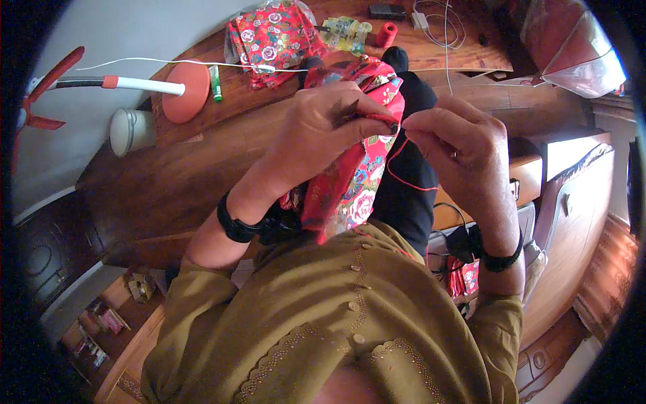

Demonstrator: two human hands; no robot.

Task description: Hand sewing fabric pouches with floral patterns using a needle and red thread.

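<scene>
Red floral fabric [363, 175] hangs in folds over my lap, patterned with flowers and butterflies. My left hand [333, 124] is closed on its upper part, thumb and forefinger pinching the edge. Close against those fingertips, my right hand [457, 131] makes a pinch. A tiny pale sliver, like a sewing needle [402, 127], shows at its fingertips, mostly hidden by them. Red thread [404, 180] trails from this spot in a loose curve over my dark trouser leg [410, 209].
On the wooden table [464, 50] ahead lie more red floral fabric [269, 40], a red thread spool [386, 35], a clear yellowish package [346, 34], a green tube [215, 83] and a white cable [447, 40]. An orange lamp base [185, 91] stands left. A bag [464, 276] sits right.
</scene>
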